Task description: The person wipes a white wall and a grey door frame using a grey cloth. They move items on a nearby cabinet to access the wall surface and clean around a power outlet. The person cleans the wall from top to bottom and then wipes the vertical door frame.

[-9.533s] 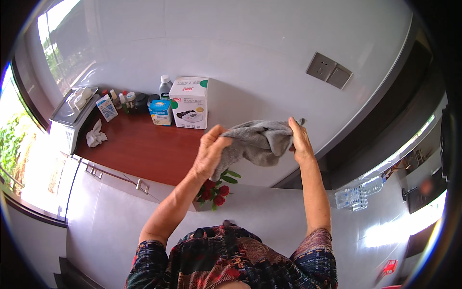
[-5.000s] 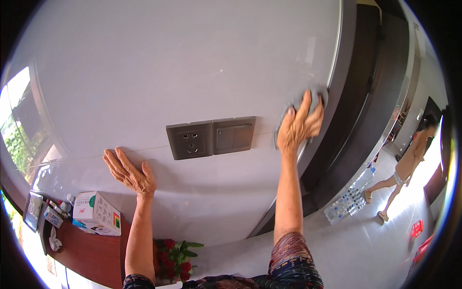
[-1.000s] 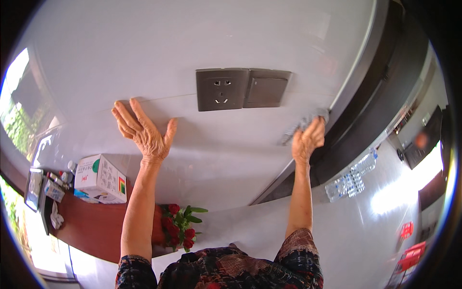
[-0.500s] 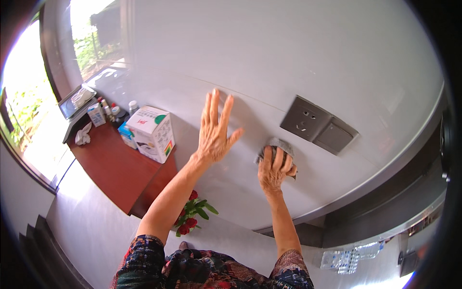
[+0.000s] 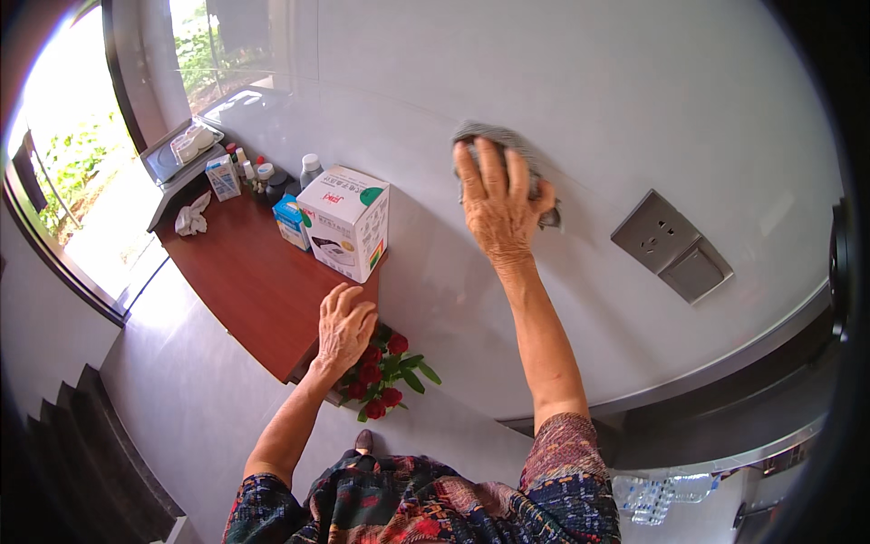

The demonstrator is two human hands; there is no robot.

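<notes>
My right hand (image 5: 497, 204) presses a grey cloth (image 5: 512, 150) flat against the white wall (image 5: 634, 100), up and left of a grey socket plate (image 5: 669, 245). Only the cloth's edges show around my fingers. My left hand (image 5: 344, 326) hangs lower, fingers loosely curled and holding nothing, at the near corner of a red-brown shelf (image 5: 245, 272) and just above a bunch of red roses (image 5: 376, 372).
A white carton (image 5: 344, 220) stands on the shelf against the wall, with a small blue box (image 5: 290, 222), several small bottles (image 5: 263, 172), a crumpled tissue (image 5: 190, 218) and a tray (image 5: 181, 150) beyond. A window (image 5: 82, 154) is at left. Stairs (image 5: 82, 453) drop at lower left.
My right hand has slid the cloth up and left along the wall, away from the socket. My left hand has left the wall and dropped to the shelf corner.
</notes>
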